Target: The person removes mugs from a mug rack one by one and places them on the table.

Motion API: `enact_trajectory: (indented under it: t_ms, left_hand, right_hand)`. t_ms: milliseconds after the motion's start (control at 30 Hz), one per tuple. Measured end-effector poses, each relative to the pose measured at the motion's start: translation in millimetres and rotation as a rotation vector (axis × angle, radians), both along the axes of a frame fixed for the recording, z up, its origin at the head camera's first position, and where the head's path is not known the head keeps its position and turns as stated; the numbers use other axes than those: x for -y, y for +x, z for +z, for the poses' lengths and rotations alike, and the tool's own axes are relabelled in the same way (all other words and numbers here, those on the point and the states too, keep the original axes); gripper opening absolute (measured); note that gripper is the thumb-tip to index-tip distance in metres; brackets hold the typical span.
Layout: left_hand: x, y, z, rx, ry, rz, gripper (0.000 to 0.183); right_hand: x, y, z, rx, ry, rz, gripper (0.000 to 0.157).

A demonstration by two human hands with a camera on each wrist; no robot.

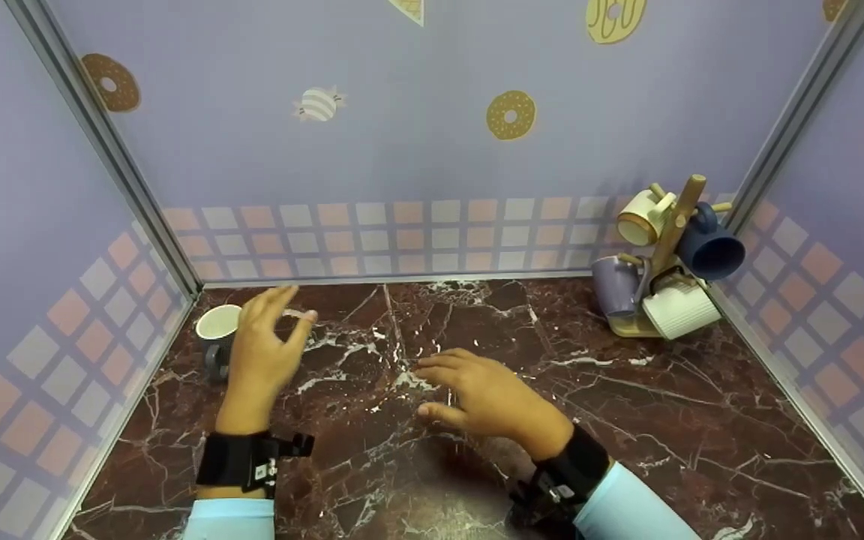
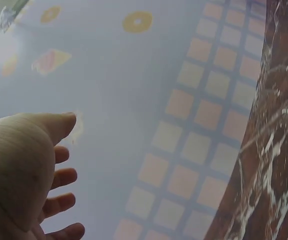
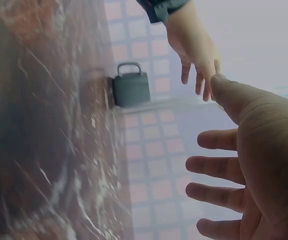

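My left hand is raised over the left side of the marble-patterned table, thumb apart from the fingers, holding nothing. It overlaps a dark mug with a pale inside in the head view. The right wrist view shows that dark mug upright on the tabletop, apart from the left hand. Over the middle of the table hovers my right hand, its fingers relaxed and spread, with nothing in them. In its own wrist view the right hand's fingers point toward the back wall.
At the back right stands a wooden mug rack. On it hang a cream mug, a navy mug, a purple mug and a white ribbed mug. Lilac walls enclose the table at the back and sides.
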State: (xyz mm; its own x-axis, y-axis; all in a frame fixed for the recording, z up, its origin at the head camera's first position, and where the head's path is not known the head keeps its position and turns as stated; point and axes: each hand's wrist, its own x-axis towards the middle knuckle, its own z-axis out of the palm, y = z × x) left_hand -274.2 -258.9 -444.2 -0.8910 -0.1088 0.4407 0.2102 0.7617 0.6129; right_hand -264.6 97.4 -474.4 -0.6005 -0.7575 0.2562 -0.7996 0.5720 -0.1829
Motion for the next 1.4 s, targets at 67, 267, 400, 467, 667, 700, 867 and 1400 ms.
enact_trajectory:
  t_ms: [67,267,400,467,667,700,867,1400]
  left_hand:
    - [-10.0,0.5,2.7,0.003,-0.038,-0.042,0.063]
    - [-38.9,1.7,4.2,0.005,-0.156,-0.125,0.068]
    - [-55.5,3.0,2.0,0.051,-0.22,-0.169,0.071]
    - [-62.0,4.8,2.0,0.07,-0.253,-0.189,0.073]
    - [-77.7,9.9,1.1,0.068,-0.33,-0.24,0.078]
    - [-80.0,10.8,0.7,0.07,-0.339,-0.247,0.078]
    - [-90.6,14.6,-2.4,0.097,-0.368,-0.276,0.079]
    - [-125.3,22.0,-14.2,0.086,-0.427,-0.375,0.08]
  right_hand:
    - [-6.0,-4.2,3.1,-0.008,-0.018,-0.022,0.068]
    - [-23.8,-17.9,6.6,-0.042,-0.08,-0.083,0.058]
    - [-33.5,-25.4,8.0,-0.022,-0.092,-0.141,0.057]
    - [-37.7,-28.4,10.1,-0.015,-0.092,-0.171,0.058]
    - [-53.8,-36.4,19.3,0.003,-0.098,-0.251,0.062]
    - [-56.7,-37.5,20.7,0.009,-0.104,-0.263,0.062]
    - [-72.2,-42.6,28.6,0.041,-0.149,-0.336,0.062]
    - [-146.3,-75.1,98.9,0.055,-0.169,-0.57,0.06]
